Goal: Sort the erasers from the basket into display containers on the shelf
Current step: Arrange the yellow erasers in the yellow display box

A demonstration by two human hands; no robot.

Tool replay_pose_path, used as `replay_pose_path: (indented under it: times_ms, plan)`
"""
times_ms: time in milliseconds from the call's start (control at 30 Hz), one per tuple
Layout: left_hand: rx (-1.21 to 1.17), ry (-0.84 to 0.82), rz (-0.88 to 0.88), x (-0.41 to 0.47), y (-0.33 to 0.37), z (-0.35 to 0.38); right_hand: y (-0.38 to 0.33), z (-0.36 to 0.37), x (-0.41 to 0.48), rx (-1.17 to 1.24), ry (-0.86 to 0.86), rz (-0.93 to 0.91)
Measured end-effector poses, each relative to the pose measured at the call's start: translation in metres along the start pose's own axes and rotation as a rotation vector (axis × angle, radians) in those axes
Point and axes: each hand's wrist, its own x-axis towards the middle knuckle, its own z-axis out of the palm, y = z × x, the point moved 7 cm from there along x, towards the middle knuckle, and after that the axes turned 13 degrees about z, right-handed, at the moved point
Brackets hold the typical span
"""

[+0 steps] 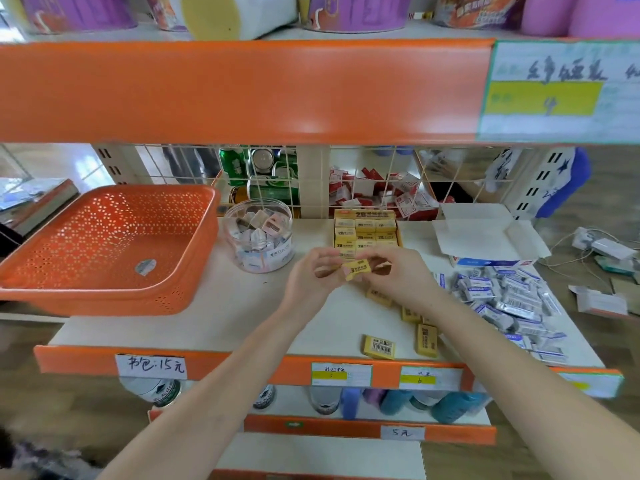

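The right hand (398,277) hides part of the yellow box (365,226).

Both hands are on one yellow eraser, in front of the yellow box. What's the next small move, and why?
Probably ease the yellow eraser forward and slot it into the yellow display box. The left hand and right hand both pinch it in front of that box, which already holds rows of matching erasers. Other loose yellow erasers lie on the shelf.
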Motion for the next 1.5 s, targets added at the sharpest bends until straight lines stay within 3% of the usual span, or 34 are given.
replay_pose_path:
  times_ms: [167, 367, 700, 867, 1100, 1333, 1400, 1500]
  plan:
    - [0.336, -0.082, 0.101, 0.011, -0.002, -0.003, 0.017, -0.017, 0.022, -0.16, 0.117, 0.14]
    - [0.669, -0.191, 0.203, 0.031, -0.002, 0.0, 0.033, -0.007, 0.046, -0.392, 0.085, 0.187]
    - [1.048, -0.499, 0.262, 0.064, -0.017, 0.035, 0.035, -0.004, 0.075, -0.43, 0.223, 0.205]
    - [1.275, -0.561, 0.302, 0.072, -0.019, 0.037, 0.036, -0.002, 0.083, -0.436, 0.256, 0.237]
    - [1.263, -0.646, 0.284, 0.078, -0.009, 0.035, 0.037, 0.006, 0.079, -0.436, 0.16, 0.066]
    - [1.114, -0.691, 0.184, 0.077, -0.024, 0.034, 0.034, 0.005, 0.066, -0.46, -0.002, 0.016]
    - [1.063, -0.637, 0.249, 0.071, -0.017, 0.035, 0.032, 0.003, 0.059, -0.442, -0.012, 0.009]
    - [0.879, -0.504, 0.434, 0.049, 0.012, 0.041, 0.033, -0.01, 0.044, -0.363, 0.115, 0.023]
